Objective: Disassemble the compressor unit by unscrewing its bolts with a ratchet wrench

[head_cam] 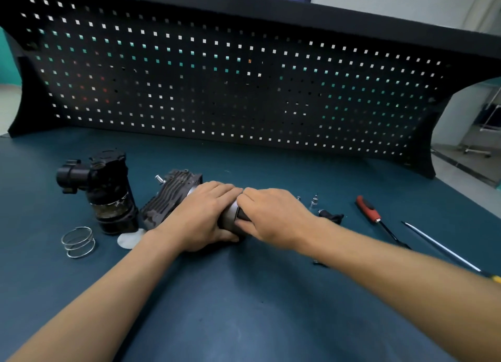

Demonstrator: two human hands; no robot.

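Black pegboard back panel [244, 85], upright along the rear of the bench. Blue-green bench mat [244, 294]. Compressor unit [169, 196], lying on its side at mid-bench, finned head toward the left, grey cylindrical body pointing right. Left hand [206, 215], fingers wrapped over the cylinder, gripping it. Right hand [273, 215], fingers curled round the cylinder's dark end section, touching the left hand's fingertips. Black housing part [108, 193], standing just left of the finned head. Red-handled screwdriver [368, 209] and long thin-shafted screwdriver [444, 250], right side, apart. Wire coil spring [78, 242], front left. White disc [128, 239], beside the housing. Small metal fittings [314, 202], right of the hands.
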